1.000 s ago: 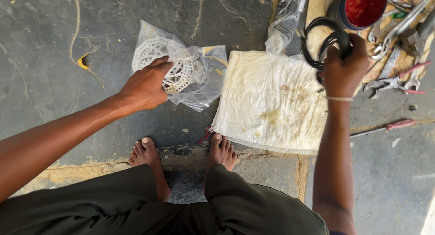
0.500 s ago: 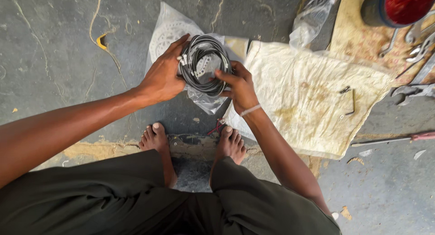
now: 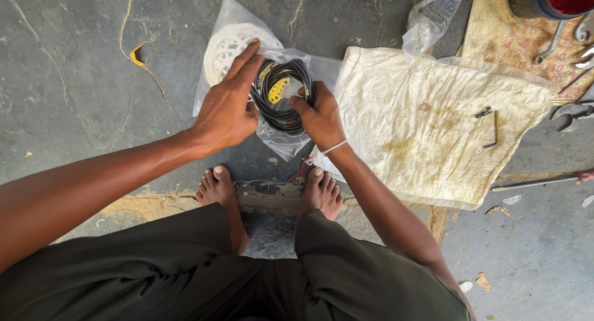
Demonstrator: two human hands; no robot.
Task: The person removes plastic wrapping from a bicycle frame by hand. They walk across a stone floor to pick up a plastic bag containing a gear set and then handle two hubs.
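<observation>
A coil of black cable (image 3: 279,95) with a yellow tag in its middle is held above a clear plastic bag (image 3: 230,30) on the concrete floor. My right hand (image 3: 318,113) grips the coil's right side. My left hand (image 3: 228,107) rests on the coil's left side with fingers stretched out over the bag. Inside the bag lies a white round perforated part (image 3: 224,48), partly hidden by my left hand. My bare feet stand just below the bag.
A stained white sack (image 3: 433,123) lies flat to the right with an angled hex key (image 3: 492,132) on it. Wrenches (image 3: 572,45) and a red-topped can (image 3: 557,0) sit at the top right on a mat. A screwdriver (image 3: 544,182) lies at the right.
My right hand came from the tools at the right with the black coil and brought it over the bag. Both hands now hold the coil, turned so its yellow tag shows.
</observation>
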